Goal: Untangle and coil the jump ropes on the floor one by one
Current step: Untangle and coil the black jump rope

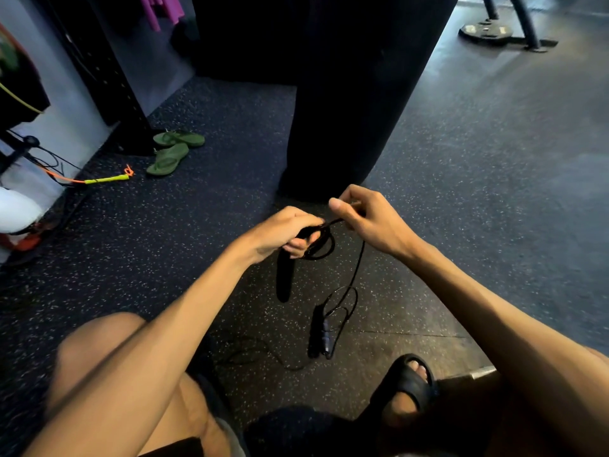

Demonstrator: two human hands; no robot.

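Green sandals [168, 159] near black punching bag [356, 94]

Floor [494, 192] viewed from above; person sits on it.
- Left hand [283, 232] and right hand [365, 219] side by side above the floor, mid-view, close but apart.
- Rope [324, 250] spans the two. Left hand grips it at a handle [284, 278], which hangs below that hand; loops sit just right of the hand. Right hand pinches the rope, which drops from there to the floor.
- Second handle [321, 334] on floor below the hands, between knee [99, 351] at left and foot [408, 387] at right.
- Bag [356, 94] just behind the hands.
- Sandals [171, 150] left of bag, beside rack [99, 67].
- Another rope [105, 179] on floor, left of sandals.
- Plate [486, 29] far back, right.
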